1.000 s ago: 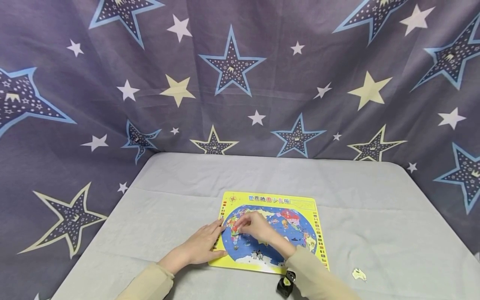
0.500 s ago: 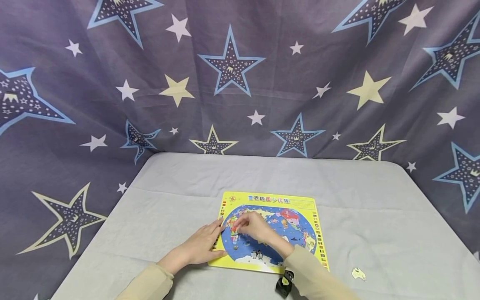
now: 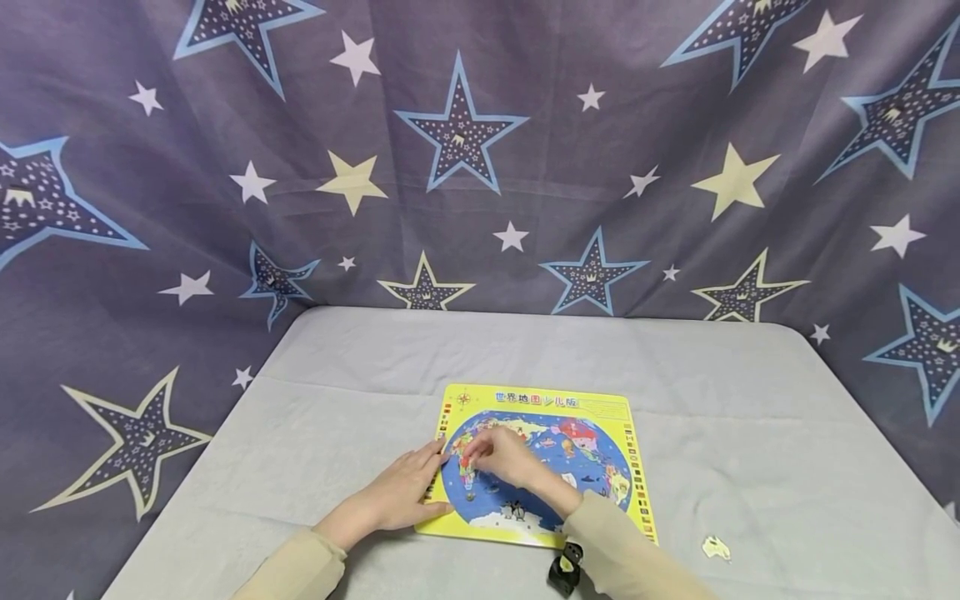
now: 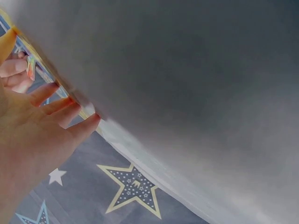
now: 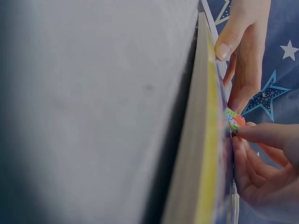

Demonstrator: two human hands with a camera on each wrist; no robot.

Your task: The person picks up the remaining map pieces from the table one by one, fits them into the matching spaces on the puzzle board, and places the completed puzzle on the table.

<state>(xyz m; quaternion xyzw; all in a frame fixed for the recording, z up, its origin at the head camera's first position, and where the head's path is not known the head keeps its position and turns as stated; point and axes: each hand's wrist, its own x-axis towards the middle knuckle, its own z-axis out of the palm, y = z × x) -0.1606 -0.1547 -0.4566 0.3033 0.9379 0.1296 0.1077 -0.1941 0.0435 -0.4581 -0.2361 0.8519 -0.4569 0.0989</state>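
A yellow-bordered world map puzzle board [image 3: 540, 538] lies flat on the grey-covered table in the head view. My left hand [image 3: 397, 493] rests on its left edge, fingers extended and thumb on the lower border. Over the left part of the map, my right hand [image 3: 508, 458] pinches a small, multicoloured puzzle piece. That puzzle piece [image 5: 235, 120] shows in the right wrist view between thumb and fingers, tilted up close over the board's surface. In the left wrist view the same puzzle piece [image 4: 31, 68] stands on edge at the right hand's fingertips.
A pale yellow, irregularly shaped piece [image 3: 716, 547] lies on the table right of the board. A black wrist camera [image 3: 565, 570] hangs at the right sleeve by the board's front edge. Behind the table hangs a star-patterned curtain [image 3: 555, 200].
My right wrist has shifted slightly left, while its fingertips stay over the same part of the map. My left hand keeps its place on the board.
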